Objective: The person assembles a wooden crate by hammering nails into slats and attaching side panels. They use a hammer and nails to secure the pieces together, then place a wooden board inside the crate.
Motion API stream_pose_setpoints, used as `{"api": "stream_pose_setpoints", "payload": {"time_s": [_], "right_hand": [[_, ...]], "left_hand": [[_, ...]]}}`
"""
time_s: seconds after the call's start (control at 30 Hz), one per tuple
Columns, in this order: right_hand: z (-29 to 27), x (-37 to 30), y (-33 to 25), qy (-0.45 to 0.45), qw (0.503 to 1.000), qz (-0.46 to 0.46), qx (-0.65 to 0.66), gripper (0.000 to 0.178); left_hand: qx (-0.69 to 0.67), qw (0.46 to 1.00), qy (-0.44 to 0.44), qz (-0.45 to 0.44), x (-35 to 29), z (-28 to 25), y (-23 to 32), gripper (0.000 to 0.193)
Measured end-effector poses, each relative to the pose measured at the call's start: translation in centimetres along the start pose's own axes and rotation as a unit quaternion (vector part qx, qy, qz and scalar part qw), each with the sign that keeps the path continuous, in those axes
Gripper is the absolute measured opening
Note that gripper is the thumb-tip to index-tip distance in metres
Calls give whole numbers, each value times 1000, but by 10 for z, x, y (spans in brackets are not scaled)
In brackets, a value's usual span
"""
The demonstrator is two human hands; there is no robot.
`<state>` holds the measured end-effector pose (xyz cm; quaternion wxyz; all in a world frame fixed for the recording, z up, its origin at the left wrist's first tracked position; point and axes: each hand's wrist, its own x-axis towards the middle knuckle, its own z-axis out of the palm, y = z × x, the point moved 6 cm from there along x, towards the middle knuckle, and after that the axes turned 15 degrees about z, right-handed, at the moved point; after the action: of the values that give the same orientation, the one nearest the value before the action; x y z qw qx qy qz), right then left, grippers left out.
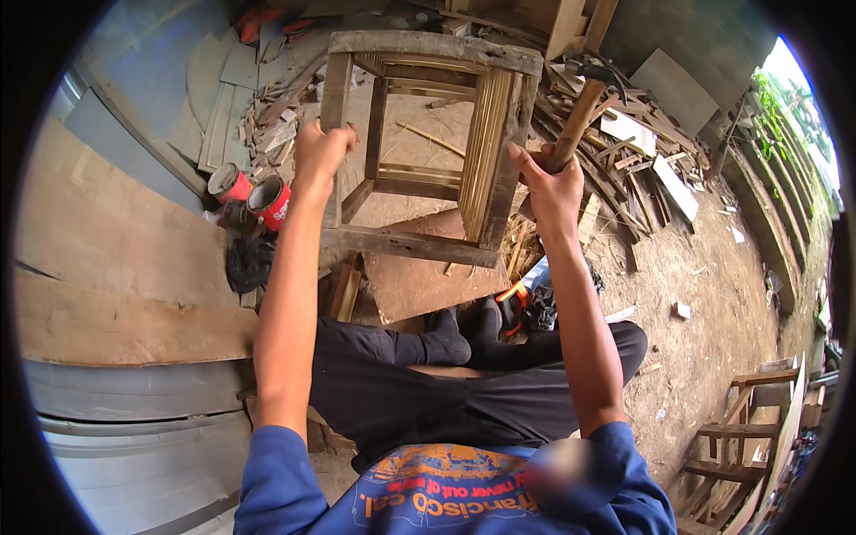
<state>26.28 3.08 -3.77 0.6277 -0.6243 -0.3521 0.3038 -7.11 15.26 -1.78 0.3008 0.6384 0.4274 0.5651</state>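
In front of me a boxy wooden frame of worn grey-brown bars is held up over my legs. Thin bamboo strips run close together along its right side, and a few more cross its far side. My left hand is closed at the left bar of the frame. In my right hand is a hammer, its handle in the closed fingers and its dark head pointing up and away. The thumb of that hand presses near the frame's right bar.
A brown board lies under the frame. Two red tins stand at the left beside wooden sheets. Scrap wood is heaped at the far right. Near the lower right stands a small wooden rack.
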Motion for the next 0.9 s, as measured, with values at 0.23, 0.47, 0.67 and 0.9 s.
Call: {"api": "stream_pose_setpoints", "payload": {"time_s": [0.23, 0.47, 0.67, 0.9], "right_hand": [[1, -22, -20, -24, 999, -15, 37, 44], [12, -68, -30, -98, 976, 1, 194, 41], [17, -108, -12, -110, 974, 28, 196, 40], [-8, -145, 28, -166, 968, 143, 123, 21]], "left_hand": [[82, 995, -22, 43, 41, 0, 49, 37], [278, 932, -73, 222, 92, 5, 104, 78], [304, 897, -276, 166, 129, 68, 77, 106], [390, 803, -393, 221, 97, 153, -26, 108]]}}
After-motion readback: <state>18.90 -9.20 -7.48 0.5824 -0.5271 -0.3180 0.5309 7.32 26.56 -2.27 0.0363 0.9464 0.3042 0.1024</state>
